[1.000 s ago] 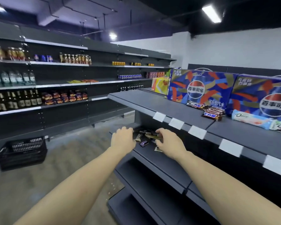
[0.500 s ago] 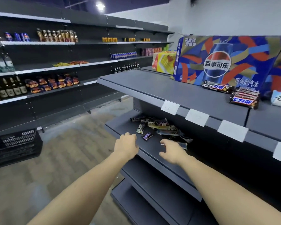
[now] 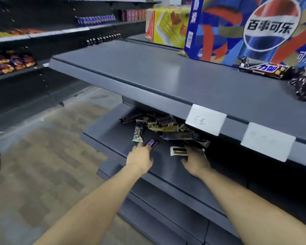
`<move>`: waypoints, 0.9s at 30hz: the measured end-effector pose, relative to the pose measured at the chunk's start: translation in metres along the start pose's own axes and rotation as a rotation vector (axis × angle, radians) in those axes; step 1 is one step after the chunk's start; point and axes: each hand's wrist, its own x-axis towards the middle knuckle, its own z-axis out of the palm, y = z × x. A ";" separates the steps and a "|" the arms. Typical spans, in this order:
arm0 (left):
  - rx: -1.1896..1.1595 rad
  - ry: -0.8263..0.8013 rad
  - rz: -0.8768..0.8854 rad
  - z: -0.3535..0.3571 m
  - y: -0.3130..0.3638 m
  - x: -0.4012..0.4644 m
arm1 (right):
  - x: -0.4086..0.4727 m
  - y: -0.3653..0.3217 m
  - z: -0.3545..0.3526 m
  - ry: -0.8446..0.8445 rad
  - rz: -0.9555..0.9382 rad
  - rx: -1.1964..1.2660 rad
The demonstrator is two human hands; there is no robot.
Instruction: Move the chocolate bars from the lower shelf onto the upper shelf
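— Dark foil, that small Snickers bar (image 3: 151, 142): how did it lie from the left hand's fingers (image 3: 140, 145)?

— Just beyond them, touching or nearly; its long axis ran up and to the right. The fingers were stretched out, holding nothing.

— And the right hand (image 3: 195, 160)?

— Spread loosely over a white flat wrapper (image 3: 178, 151), gripping nothing I could see. The loose heap of chocolate bars (image 3: 166, 126) lay further back on the grey metal lower shelf (image 3: 113, 137), beneath the grey upper shelf (image 3: 148, 75).

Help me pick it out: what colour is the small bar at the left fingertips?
Dark brown wrapper with white lettering: the small Snickers bar, clearest in the head view.
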 end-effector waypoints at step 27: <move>-0.003 -0.097 0.398 0.008 -0.026 0.073 | -0.029 -0.035 -0.006 0.113 0.379 -0.027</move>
